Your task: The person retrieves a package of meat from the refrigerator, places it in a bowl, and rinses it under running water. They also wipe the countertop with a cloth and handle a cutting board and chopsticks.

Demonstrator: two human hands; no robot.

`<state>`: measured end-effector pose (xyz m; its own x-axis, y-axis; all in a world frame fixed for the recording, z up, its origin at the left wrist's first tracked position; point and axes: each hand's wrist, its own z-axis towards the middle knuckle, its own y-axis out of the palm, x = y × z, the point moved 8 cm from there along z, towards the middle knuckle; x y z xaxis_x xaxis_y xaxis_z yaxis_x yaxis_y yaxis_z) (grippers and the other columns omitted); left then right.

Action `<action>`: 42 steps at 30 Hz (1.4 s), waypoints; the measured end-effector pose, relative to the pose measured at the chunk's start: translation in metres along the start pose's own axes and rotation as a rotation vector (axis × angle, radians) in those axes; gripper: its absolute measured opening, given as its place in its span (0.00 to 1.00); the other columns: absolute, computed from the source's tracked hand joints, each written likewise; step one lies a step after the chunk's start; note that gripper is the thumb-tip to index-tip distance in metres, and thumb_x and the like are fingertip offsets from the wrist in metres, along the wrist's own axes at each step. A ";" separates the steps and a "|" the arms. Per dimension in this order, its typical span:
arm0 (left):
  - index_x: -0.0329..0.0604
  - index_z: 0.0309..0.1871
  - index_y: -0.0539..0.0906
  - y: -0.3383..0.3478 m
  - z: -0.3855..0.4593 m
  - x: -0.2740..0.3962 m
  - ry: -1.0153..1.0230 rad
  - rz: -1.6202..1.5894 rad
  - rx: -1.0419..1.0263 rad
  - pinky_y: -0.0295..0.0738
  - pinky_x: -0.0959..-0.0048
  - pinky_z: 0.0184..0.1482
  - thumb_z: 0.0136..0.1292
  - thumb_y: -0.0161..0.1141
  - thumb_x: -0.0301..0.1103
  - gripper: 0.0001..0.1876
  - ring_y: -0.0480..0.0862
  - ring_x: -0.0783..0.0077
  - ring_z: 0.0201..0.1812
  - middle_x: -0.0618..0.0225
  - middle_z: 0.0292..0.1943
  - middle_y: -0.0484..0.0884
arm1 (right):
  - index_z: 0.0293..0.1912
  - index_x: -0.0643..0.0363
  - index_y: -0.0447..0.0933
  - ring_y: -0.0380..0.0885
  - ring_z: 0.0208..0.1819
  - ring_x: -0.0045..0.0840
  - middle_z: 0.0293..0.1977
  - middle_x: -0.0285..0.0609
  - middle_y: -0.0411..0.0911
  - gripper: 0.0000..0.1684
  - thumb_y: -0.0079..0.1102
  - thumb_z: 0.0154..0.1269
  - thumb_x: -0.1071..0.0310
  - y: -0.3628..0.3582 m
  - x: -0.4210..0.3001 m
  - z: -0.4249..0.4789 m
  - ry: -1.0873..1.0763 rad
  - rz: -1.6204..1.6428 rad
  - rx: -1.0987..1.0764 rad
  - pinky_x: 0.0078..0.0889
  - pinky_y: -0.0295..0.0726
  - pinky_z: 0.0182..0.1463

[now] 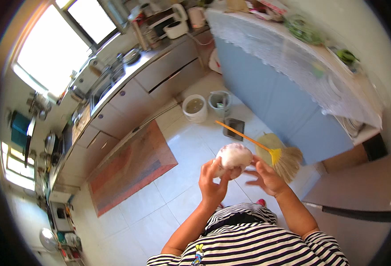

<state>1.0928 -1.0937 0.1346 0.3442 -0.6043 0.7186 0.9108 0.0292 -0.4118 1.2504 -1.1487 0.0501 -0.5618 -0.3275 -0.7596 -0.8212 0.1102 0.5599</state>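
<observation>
In front of my body, my left hand grips a rounded whitish lump with pink patches. What it is made of cannot be told; it may be wrapped in thin plastic. My right hand is at the lump's right side with its fingers spread and somewhat blurred. One of its fingertips is at or very near the lump's edge. Below both hands lies the tiled floor.
A broom with an orange handle and a dustpan are on the floor beyond my hands. Farther off stand a white bucket and a grey bin. A reddish mat runs along the counter; a blue-fronted cabinet stands right.
</observation>
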 end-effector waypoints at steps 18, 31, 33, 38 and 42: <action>0.39 0.47 0.78 -0.289 0.054 -0.270 -0.545 -0.305 0.264 0.72 0.73 0.49 0.58 0.61 0.26 0.13 0.78 0.68 0.44 0.61 0.44 0.77 | 0.67 0.52 0.48 0.60 0.65 0.39 0.63 0.47 0.57 0.52 0.64 0.45 0.60 0.300 0.069 0.290 0.164 0.329 -0.531 0.43 0.63 0.66; 0.43 0.50 0.79 -0.373 0.220 -0.361 -0.480 0.494 0.216 0.71 0.69 0.45 0.51 0.67 0.29 0.20 0.74 0.64 0.43 0.61 0.40 0.75 | 0.67 0.57 0.48 0.61 0.64 0.33 0.61 0.47 0.60 0.57 0.71 0.40 0.63 0.423 0.060 0.520 0.329 0.014 -0.808 0.36 0.60 0.67; 0.41 0.45 0.79 -0.389 0.246 -0.381 -0.485 0.502 0.216 0.71 0.68 0.46 0.51 0.67 0.28 0.16 0.74 0.62 0.43 0.61 0.40 0.74 | 0.67 0.58 0.49 0.60 0.64 0.32 0.61 0.46 0.59 0.58 0.73 0.40 0.63 0.449 0.056 0.559 0.339 -0.068 -0.878 0.34 0.59 0.67; 0.38 0.39 0.75 -0.430 0.272 -0.450 -0.613 0.070 0.328 0.71 0.72 0.48 0.58 0.61 0.23 0.07 0.76 0.70 0.44 0.64 0.41 0.76 | 0.66 0.59 0.50 0.62 0.63 0.33 0.61 0.47 0.61 0.53 0.69 0.45 0.58 0.498 0.062 0.632 0.371 0.093 -0.830 0.37 0.62 0.66; 0.37 0.39 0.74 -0.457 0.288 -0.497 -0.679 -0.270 0.427 0.71 0.81 0.44 0.63 0.57 0.25 0.04 0.77 0.82 0.39 0.70 0.35 0.79 | 0.63 0.60 0.60 0.70 0.58 0.34 0.56 0.47 0.70 0.39 0.55 0.58 0.47 0.526 0.092 0.673 0.574 0.313 -0.659 0.40 0.67 0.63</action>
<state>0.5711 -0.5774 0.1272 0.0402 -0.0279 0.9988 0.9423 0.3337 -0.0286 0.6993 -0.4889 0.0519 -0.4680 -0.8068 -0.3606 -0.3191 -0.2263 0.9203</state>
